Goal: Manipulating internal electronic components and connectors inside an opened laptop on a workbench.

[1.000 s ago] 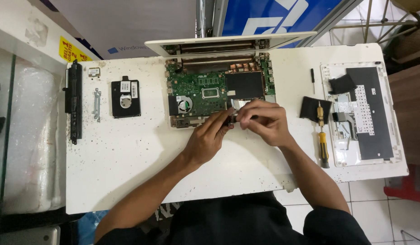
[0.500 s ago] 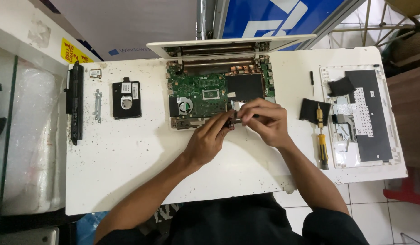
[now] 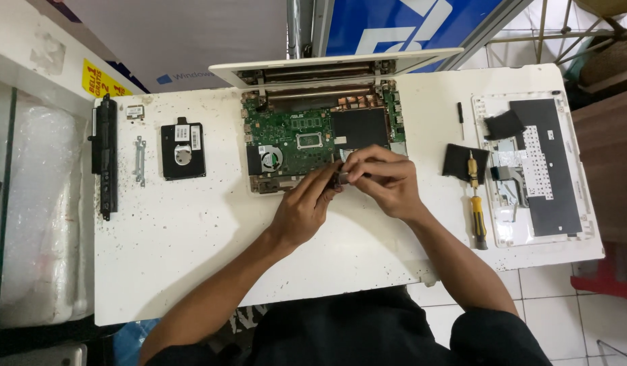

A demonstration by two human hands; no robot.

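Closest in: left hand [image 3: 305, 210] and right hand [image 3: 384, 181] meeting fingertip to fingertip, pinched narrow on a small dark part [image 3: 340, 177] at the front edge of the opened laptop base [image 3: 320, 139], likely for fine control. Right of right hand: yellow screwdriver [image 3: 477, 217], parked within reach. Beyond: removed keyboard cover [image 3: 537, 166]. Far left of left hand: hard drive [image 3: 182, 149], battery [image 3: 107, 156], set aside.

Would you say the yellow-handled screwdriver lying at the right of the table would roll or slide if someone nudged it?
The yellow-handled screwdriver has a rounded handle, so it would probably roll on the smooth white table. Its tip lies on a black pad, which may slow it. It looks stiff and light, easy to lift.
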